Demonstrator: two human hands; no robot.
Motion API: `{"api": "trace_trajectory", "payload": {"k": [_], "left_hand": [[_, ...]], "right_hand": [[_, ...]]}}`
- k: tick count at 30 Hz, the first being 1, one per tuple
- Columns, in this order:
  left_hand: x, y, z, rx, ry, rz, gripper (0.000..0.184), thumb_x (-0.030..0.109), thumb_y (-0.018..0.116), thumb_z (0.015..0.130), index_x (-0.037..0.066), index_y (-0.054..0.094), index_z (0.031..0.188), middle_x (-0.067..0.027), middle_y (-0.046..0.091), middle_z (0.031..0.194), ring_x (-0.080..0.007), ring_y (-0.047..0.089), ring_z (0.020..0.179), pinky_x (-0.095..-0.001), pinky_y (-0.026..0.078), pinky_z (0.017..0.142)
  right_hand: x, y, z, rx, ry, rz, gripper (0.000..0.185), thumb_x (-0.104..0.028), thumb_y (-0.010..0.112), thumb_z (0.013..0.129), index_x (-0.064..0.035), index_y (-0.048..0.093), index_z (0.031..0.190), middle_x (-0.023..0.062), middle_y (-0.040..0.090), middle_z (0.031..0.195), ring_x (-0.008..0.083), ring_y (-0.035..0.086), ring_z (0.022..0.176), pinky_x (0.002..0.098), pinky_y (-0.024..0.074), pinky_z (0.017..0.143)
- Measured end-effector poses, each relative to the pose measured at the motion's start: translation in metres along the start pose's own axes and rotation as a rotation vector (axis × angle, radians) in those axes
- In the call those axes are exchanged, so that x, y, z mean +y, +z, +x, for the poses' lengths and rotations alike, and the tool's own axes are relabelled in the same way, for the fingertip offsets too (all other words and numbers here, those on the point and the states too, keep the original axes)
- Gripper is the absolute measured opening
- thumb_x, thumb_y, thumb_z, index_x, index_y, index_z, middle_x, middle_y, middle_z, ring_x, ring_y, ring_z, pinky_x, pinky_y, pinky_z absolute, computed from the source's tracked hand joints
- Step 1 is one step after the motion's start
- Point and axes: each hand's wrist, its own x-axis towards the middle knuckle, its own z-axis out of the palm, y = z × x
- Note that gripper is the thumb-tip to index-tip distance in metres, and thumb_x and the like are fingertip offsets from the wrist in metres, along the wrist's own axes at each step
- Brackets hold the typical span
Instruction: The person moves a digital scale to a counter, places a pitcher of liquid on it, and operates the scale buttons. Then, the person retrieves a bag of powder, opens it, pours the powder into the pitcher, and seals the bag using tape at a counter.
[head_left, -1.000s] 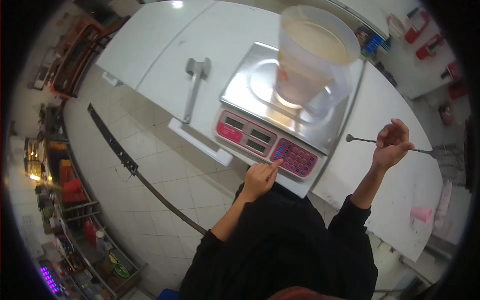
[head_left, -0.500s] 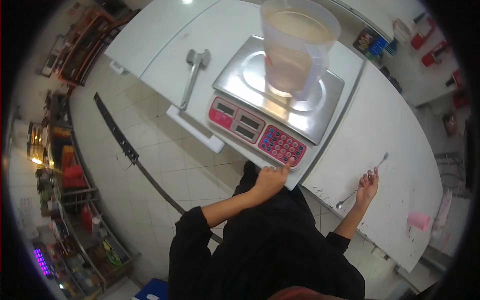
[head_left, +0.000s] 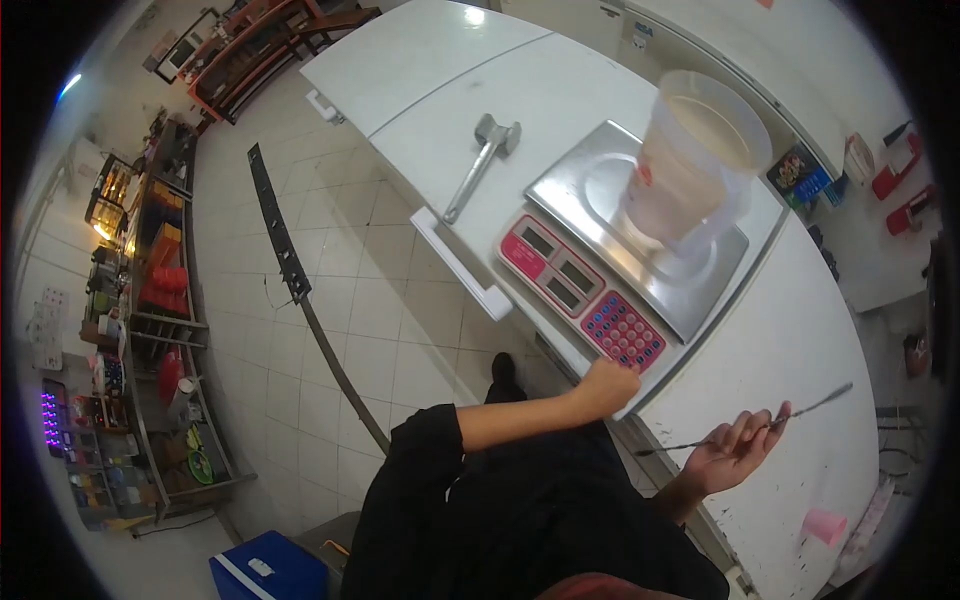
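My left hand is closed, its fingers curled at the lower edge of the keypad on a red-and-white digital scale. I see nothing held in it. A translucent plastic measuring jug with pale brownish liquid stands on the steel weighing plate. Over the white freezer top at right, my right hand grips a long, thin, twisted bar spoon around its middle. The spoon's two ends stick out past the fingers.
A metal meat mallet lies on the white freezer lid, left of the scale. A pink cup lies at the far right. White handles jut from the freezer's front. A blue box sits on the floor at lower left.
The view has shifted, so the scale and jug appear lower and farther right. My left index finger has curled back from the keys. My right hand has lifted the bar spoon off the surface.
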Motion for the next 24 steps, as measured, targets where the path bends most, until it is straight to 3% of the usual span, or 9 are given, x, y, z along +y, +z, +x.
{"api": "trace_trajectory", "payload": {"k": [2, 6, 10, 14, 16, 21, 24], "left_hand": [[-0.006, 0.004, -0.008, 0.05, -0.008, -0.032, 0.034, 0.013, 0.047, 0.068, 0.002, 0.054, 0.099, -0.0063, 0.055, 0.053, -0.0217, 0.056, 0.047, -0.0343, 0.044, 0.046], [-0.027, 0.02, -0.018, 0.134, 0.051, -0.082, 0.043, 0.014, 0.047, 0.068, 0.007, 0.049, 0.11, -0.0053, 0.055, 0.056, -0.0207, 0.054, 0.045, -0.0338, 0.043, 0.043], [-0.042, 0.01, -0.022, 0.099, 0.107, -0.121, 0.051, 0.013, 0.049, 0.068, 0.014, 0.043, 0.118, -0.0041, 0.053, 0.054, -0.0181, 0.052, 0.042, -0.032, 0.041, 0.04], [-0.038, 0.014, -0.019, 0.131, 0.08, -0.125, 0.05, 0.013, 0.048, 0.068, 0.013, 0.043, 0.117, -0.0038, 0.052, 0.053, -0.0191, 0.051, 0.041, -0.0316, 0.041, 0.04], [-0.033, 0.008, -0.021, 0.037, 0.046, -0.093, 0.048, 0.013, 0.047, 0.069, 0.013, 0.044, 0.117, -0.0041, 0.053, 0.056, -0.0198, 0.051, 0.042, -0.0317, 0.042, 0.04], [-0.029, 0.009, -0.012, 0.064, 0.014, -0.08, 0.049, 0.014, 0.046, 0.07, 0.011, 0.041, 0.119, -0.0038, 0.052, 0.059, -0.0181, 0.052, 0.043, -0.0311, 0.042, 0.041], [-0.025, 0.01, -0.017, 0.116, 0.05, 0.122, 0.052, 0.014, 0.046, 0.069, 0.007, 0.039, 0.12, -0.0022, 0.048, 0.055, -0.014, 0.051, 0.043, -0.0278, 0.04, 0.039]], "right_hand": [[0.011, 0.023, -0.006, -0.218, 0.083, 0.087, 0.037, -0.009, 0.029, 0.086, 0.0014, 0.028, 0.121, 0.003, 0.033, 0.07, 0.0047, 0.029, 0.049, 0.0127, 0.0274, 0.034], [0.03, 0.057, -0.001, -0.313, -0.009, 0.135, 0.037, -0.006, 0.028, 0.086, 0.0019, 0.026, 0.122, 0.0038, 0.032, 0.072, 0.0058, 0.028, 0.049, 0.014, 0.0285, 0.036], [0.028, 0.068, 0.012, -0.035, -0.206, 0.057, 0.034, -0.005, 0.03, 0.085, 0.0034, 0.03, 0.118, 0.0042, 0.033, 0.068, 0.0064, 0.029, 0.047, 0.0159, 0.0276, 0.033], [0.014, 0.051, 0.02, 0.007, -0.266, -0.06, 0.034, -0.005, 0.031, 0.085, 0.0027, 0.031, 0.117, 0.0033, 0.034, 0.068, 0.0056, 0.028, 0.048, 0.0149, 0.0265, 0.034], [0.008, 0.037, 0.02, 0.046, -0.298, -0.125, 0.034, -0.006, 0.031, 0.085, 0.0024, 0.032, 0.117, 0.0029, 0.034, 0.068, 0.0052, 0.028, 0.048, 0.0144, 0.0266, 0.034], [0.009, 0.015, 0.021, 0.137, -0.249, -0.191, 0.033, -0.007, 0.032, 0.085, 0.0017, 0.032, 0.117, 0.0019, 0.035, 0.068, 0.0044, 0.029, 0.049, 0.0136, 0.0295, 0.035], [0.012, 0.018, 0.027, 0.168, -0.229, -0.19, 0.033, -0.006, 0.032, 0.084, 0.002, 0.032, 0.116, 0.0018, 0.035, 0.067, 0.0041, 0.029, 0.049, 0.0136, 0.0294, 0.034]]}}
